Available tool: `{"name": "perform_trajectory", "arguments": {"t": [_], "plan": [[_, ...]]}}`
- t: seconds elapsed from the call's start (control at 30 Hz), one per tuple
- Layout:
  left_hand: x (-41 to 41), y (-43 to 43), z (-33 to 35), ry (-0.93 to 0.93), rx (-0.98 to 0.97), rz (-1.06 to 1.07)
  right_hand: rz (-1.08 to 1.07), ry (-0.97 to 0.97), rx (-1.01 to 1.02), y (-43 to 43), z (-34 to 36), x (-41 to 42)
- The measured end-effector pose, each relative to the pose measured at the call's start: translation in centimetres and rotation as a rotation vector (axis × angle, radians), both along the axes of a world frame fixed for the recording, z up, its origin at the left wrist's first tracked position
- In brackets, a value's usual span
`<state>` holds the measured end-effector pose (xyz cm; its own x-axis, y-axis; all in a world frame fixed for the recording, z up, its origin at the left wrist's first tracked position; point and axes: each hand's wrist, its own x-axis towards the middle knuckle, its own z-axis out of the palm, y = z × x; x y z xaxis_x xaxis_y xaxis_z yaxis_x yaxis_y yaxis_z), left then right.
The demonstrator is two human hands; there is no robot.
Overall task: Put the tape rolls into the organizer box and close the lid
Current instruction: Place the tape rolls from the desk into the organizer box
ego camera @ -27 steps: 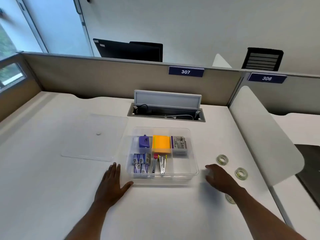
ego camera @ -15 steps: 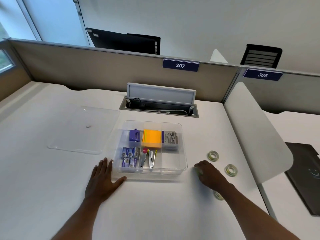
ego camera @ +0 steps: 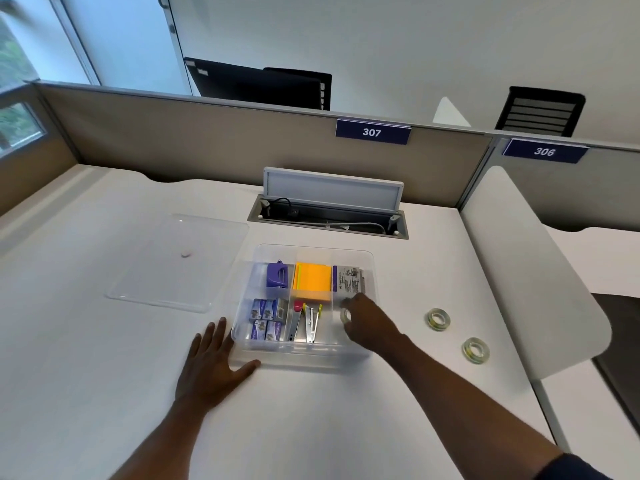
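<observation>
Right hand (ego camera: 369, 322) grips a tape roll (ego camera: 345, 316) over the organizer box (ego camera: 372, 268), 4 o'clock compartment. Left hand (ego camera: 211, 362) flat, fingers spread, on desk (ego camera: 86, 375) touching the box.

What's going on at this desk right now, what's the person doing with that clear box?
A person is loading tape rolls into a clear organizer box. The right hand holds one tape roll over the box's near right compartment. The left hand lies flat on the desk against the box's near left corner. Two more tape rolls wait on the desk to the right. The lid lies off to the left.
</observation>
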<state>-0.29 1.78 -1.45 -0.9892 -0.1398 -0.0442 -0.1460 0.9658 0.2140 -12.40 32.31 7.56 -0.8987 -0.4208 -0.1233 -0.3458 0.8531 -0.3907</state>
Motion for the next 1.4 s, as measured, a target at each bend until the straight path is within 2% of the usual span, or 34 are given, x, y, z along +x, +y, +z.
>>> {"name": "perform_trajectory", "arguments": {"t": [0.13, 0.33, 0.37, 0.43, 0.5, 0.57, 0.63, 0.7, 0.77, 0.83, 0.93, 1.03, 1.1, 1.3, 1.4], "plan": [[-0.1, -0.1, -0.3, -0.001, 0.011, 0.005, -0.012, -0.054, 0.029, -0.5, -1.2, 0.3], [-0.1, -0.1, -0.5, 0.022, 0.007, 0.01, -0.042, -0.018, 0.001, -0.9, -1.2, -0.1], [-0.1, -0.1, -0.6, 0.027, 0.007, 0.011, -0.052, 0.044, -0.031, -0.9, -1.1, 0.2], [-0.1, -0.1, -0.7, 0.031, 0.004, 0.016, -0.083, 0.289, -0.106, -0.5, -1.0, 0.5], [-0.1, 0.0, -0.8, 0.033, -0.009, 0.013, -0.201, 0.517, -0.174, 0.6, -0.6, 0.3], [-0.2, -0.1, -0.9, 0.035, -0.016, 0.013, -0.402, 0.571, -0.223, 2.3, -0.3, -0.2], [-0.2, -0.1, -0.9, 0.035, -0.021, 0.014, -0.586, 0.514, -0.176, 4.7, -0.4, -0.8], [-0.3, -0.1, -1.0, 0.039, -0.019, 0.021, -0.682, 0.37, -0.021, 7.3, -1.1, -1.3], [-0.3, -0.1, -1.2, 0.034, -0.02, 0.026, -0.625, 0.193, 0.219, 10.0, -2.3, -1.6], [-0.3, -0.2, -1.3, 0.032, -0.019, 0.032, -0.498, 0.108, 0.37, 12.3, -3.8, -1.7], [-0.3, -0.3, -1.5, 0.032, -0.015, 0.039, -0.465, 0.042, 0.355, 13.6, -4.9, -1.4], [-0.3, -0.3, -1.6, 0.029, -0.021, 0.039, -0.458, 0.114, 0.386, 13.3, -4.5, -1.5], [-0.4, -0.3, -1.6, 0.035, -0.017, 0.041, -0.439, 0.124, 0.324, 12.6, -3.7, -1.8], [-0.4, -0.2, -1.4, 0.045, -0.033, 0.036, -0.391, 0.142, -0.206, 6.9, 0.6, -3.5], [-0.4, -0.1, -1.4, 0.054, -0.031, 0.041, -0.226, 0.087, -0.262, 3.8, 2.5, -4.1]]}}
